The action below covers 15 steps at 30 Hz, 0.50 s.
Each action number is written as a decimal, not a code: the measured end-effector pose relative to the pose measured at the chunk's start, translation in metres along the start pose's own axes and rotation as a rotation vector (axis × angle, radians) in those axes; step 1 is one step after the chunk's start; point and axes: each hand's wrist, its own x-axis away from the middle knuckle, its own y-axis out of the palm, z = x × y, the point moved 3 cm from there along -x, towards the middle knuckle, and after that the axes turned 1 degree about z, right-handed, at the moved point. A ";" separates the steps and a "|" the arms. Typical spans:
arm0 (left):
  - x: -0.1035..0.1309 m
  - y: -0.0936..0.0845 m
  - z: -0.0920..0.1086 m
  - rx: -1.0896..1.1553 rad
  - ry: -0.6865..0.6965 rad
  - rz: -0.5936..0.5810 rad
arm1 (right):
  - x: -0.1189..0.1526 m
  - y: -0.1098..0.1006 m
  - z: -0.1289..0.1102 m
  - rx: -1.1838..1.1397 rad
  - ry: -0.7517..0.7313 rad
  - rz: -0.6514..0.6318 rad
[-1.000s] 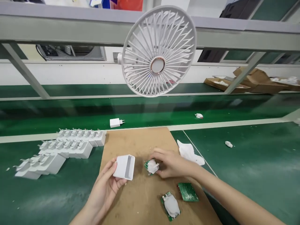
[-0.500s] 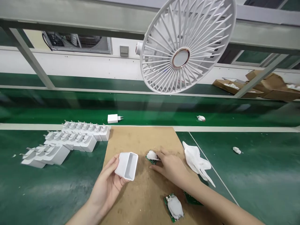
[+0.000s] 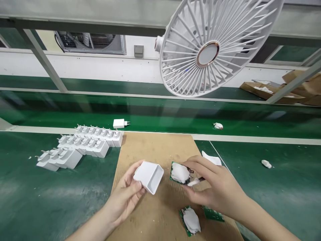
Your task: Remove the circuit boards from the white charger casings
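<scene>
A white round fan [image 3: 208, 54] hangs tilted in front of a grey beam [image 3: 87, 13]. Behind, a small grey box [image 3: 138, 51] sits on the white wall [image 3: 100, 68], right of a metal-framed unit [image 3: 100, 43]. At far right, an open cardboard box [image 3: 250, 88] containing white pieces stands behind a slanting strut [image 3: 295, 82].

head cam: worn, faces fwd + dn
L hand [image 3: 130, 192], R hand [image 3: 213, 182]: close, lower ctr
board [image 3: 155, 144]: seen fr above, at slant
fan [image 3: 208, 54]: upper rt, cut by top edge
</scene>
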 end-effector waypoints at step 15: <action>-0.005 -0.010 -0.027 -0.196 -0.055 0.118 | 0.008 0.033 -0.046 -0.772 -0.104 0.025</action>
